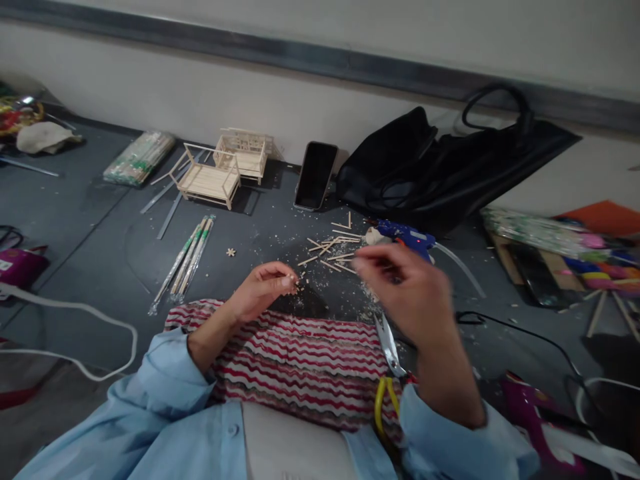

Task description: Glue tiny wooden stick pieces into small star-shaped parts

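Note:
My left hand (265,288) is closed in a pinch above the near edge of the dark table, over the striped cloth (300,370); what its fingertips hold is too small to name. Blurred by motion, my right hand (413,287) hovers over the right side of a pile of short wooden sticks (327,250), and whether it holds anything does not show. The blue glue gun (407,233) lies just behind it. Below my right hand are scissors (390,347) with yellow handles. A small flower-shaped wooden piece (231,253) lies left of the sticks.
Two miniature stick furniture frames (210,181) stand at the back, beside a phone (316,175) leaning on the wall. A black bag (430,167) fills the back right. Wrapped stick bundles (187,260) lie at left; a black cable (530,333) runs at right.

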Demonstrator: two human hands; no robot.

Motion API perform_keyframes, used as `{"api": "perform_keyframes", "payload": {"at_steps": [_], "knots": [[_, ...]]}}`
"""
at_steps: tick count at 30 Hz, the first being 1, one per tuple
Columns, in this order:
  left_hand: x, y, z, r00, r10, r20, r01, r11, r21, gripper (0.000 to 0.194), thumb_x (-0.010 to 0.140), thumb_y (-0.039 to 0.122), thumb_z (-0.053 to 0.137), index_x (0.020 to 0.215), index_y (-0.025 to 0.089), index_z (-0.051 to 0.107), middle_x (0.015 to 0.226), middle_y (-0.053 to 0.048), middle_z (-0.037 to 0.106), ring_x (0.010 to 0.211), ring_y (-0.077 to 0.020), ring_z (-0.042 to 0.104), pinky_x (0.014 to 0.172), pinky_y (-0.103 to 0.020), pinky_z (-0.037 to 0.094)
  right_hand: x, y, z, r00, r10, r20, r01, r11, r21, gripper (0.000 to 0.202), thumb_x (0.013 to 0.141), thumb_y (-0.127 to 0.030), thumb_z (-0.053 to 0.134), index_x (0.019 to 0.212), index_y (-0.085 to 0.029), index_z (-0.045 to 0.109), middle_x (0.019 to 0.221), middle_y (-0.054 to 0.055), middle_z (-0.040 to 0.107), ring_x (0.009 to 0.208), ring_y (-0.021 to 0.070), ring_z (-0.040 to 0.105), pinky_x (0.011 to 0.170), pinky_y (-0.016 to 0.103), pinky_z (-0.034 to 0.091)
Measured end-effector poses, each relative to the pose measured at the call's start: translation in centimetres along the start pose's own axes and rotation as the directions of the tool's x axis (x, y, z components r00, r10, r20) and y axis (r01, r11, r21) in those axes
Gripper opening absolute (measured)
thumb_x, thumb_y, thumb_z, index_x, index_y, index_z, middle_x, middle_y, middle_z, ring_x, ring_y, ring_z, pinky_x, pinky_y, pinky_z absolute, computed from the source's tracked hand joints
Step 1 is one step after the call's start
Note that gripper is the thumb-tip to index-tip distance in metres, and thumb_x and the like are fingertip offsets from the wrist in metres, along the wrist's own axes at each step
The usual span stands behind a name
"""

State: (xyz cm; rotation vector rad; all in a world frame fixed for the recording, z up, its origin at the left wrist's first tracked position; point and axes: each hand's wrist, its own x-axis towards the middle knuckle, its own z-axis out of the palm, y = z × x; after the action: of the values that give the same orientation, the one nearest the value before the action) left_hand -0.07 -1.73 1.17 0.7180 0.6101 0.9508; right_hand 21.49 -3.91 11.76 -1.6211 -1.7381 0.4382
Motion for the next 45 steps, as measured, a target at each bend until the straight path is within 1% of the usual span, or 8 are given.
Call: {"api": "perform_keyframes", "payload": {"at_steps": [2, 5, 8, 14, 21, 26, 35, 45], "knots": [[0.0, -0.1, 0.0, 0.999, 0.041, 0.013, -0.040, 0.997, -0.065, 0.025, 0.065, 0.036, 0.086, 0.076, 0.019, 0.072, 0.074, 0.000, 0.061, 0.071, -0.0123, 0.056, 0.074, -0.030, 0.045, 0.1, 1.0, -2.2, 0.938, -0.014, -0.346, -0.088, 0.956, -0.279, 0.018, 0.086, -0.038, 0.061, 0.091, -0.021, 0.067, 0.084, 0.007, 0.067, 0.070, 0.0214, 0.058, 0.069, 0.038, 0.045], [0.0, -0.2, 0.1, 0.995, 0.091, 0.035, -0.085, 0.987, -0.139, 0.025, 0.067, 0.039, 0.085, 0.075, 0.020, 0.069, 0.071, 0.001, 0.054, 0.068, -0.0108, 0.049, 0.073, -0.030, 0.045, 0.2, 3.1, -4.3, 0.876, 0.091, -0.473, -0.332, 0.826, -0.456, 0.022, 0.086, -0.047, 0.059, 0.081, -0.025, 0.059, 0.080, 0.011, 0.064, 0.077, 0.0301, 0.059, 0.068, 0.043, 0.042], [0.1, -0.4, 0.1, 0.993, 0.108, 0.053, -0.097, 0.977, -0.189, 0.025, 0.071, 0.040, 0.083, 0.076, 0.021, 0.067, 0.069, 0.002, 0.050, 0.067, -0.0103, 0.046, 0.072, -0.030, 0.044, 0.5, 4.9, -4.6, 0.860, 0.340, -0.381, -0.470, 0.819, -0.330, 0.033, 0.081, -0.054, 0.065, 0.066, -0.028, 0.049, 0.066, 0.008, 0.060, 0.062, 0.0269, 0.054, 0.055, 0.038, 0.035], [0.4, -0.6, 0.0, 0.996, 0.083, 0.008, -0.077, 0.951, -0.298, 0.023, 0.072, 0.036, 0.082, 0.077, 0.019, 0.068, 0.072, 0.001, 0.053, 0.067, -0.0098, 0.047, 0.072, -0.028, 0.044, 0.4, 6.0, -3.5, 0.771, 0.620, -0.142, -0.533, 0.752, 0.388, 0.030, 0.073, -0.049, 0.074, 0.064, -0.023, 0.064, 0.057, 0.001, 0.057, 0.044, 0.0130, 0.045, 0.038, 0.028, 0.035], [0.8, -0.7, 0.0, 0.991, 0.095, -0.094, -0.125, 0.903, -0.411, 0.023, 0.070, 0.033, 0.084, 0.079, 0.018, 0.068, 0.068, 0.003, 0.052, 0.063, -0.0087, 0.046, 0.068, -0.026, 0.044, -2.4, 4.5, -2.6, 0.858, 0.512, 0.042, -0.320, 0.468, 0.824, 0.024, 0.066, -0.040, 0.082, 0.078, -0.023, 0.069, 0.072, 0.001, 0.055, 0.058, 0.0109, 0.048, 0.040, 0.020, 0.042], [0.9, -0.8, 0.0, 0.991, 0.081, -0.105, -0.120, 0.883, -0.453, 0.023, 0.070, 0.032, 0.084, 0.080, 0.018, 0.069, 0.068, 0.002, 0.053, 0.064, -0.0087, 0.047, 0.068, -0.025, 0.044, -2.7, 3.7, -0.1, 0.897, 0.352, 0.266, -0.370, 0.272, 0.888, 0.050, 0.059, -0.055, 0.086, 0.096, -0.026, 0.069, 0.067, -0.004, 0.044, 0.052, 0.0089, 0.040, 0.035, 0.017, 0.033], [0.8, -1.2, 0.3, 0.993, 0.030, -0.114, -0.086, 0.845, -0.527, 0.020, 0.072, 0.031, 0.083, 0.080, 0.018, 0.071, 0.068, 0.003, 0.054, 0.061, -0.0077, 0.048, 0.067, -0.025, 0.045, -5.2, 5.6, 4.9, 0.904, 0.322, 0.281, -0.423, 0.570, 0.705, 0.037, 0.074, -0.049, 0.078, 0.099, -0.023, 0.068, 0.083, 0.006, 0.076, 0.078, 0.0251, 0.072, 0.074, 0.039, 0.059], [0.3, -1.7, 0.9, 0.994, -0.013, -0.105, -0.035, 0.899, -0.437, 0.028, 0.064, 0.036, 0.088, 0.075, 0.017, 0.070, 0.064, 0.004, 0.052, 0.060, -0.0079, 0.047, 0.068, -0.025, 0.044, -6.4, 3.4, 4.1, 0.966, 0.155, 0.208, -0.241, 0.831, 0.501, 0.036, 0.090, -0.050, 0.059, 0.114, -0.023, 0.063, 0.083, 0.005, 0.075, 0.076, 0.0210, 0.072, 0.072, 0.031, 0.059]]}}
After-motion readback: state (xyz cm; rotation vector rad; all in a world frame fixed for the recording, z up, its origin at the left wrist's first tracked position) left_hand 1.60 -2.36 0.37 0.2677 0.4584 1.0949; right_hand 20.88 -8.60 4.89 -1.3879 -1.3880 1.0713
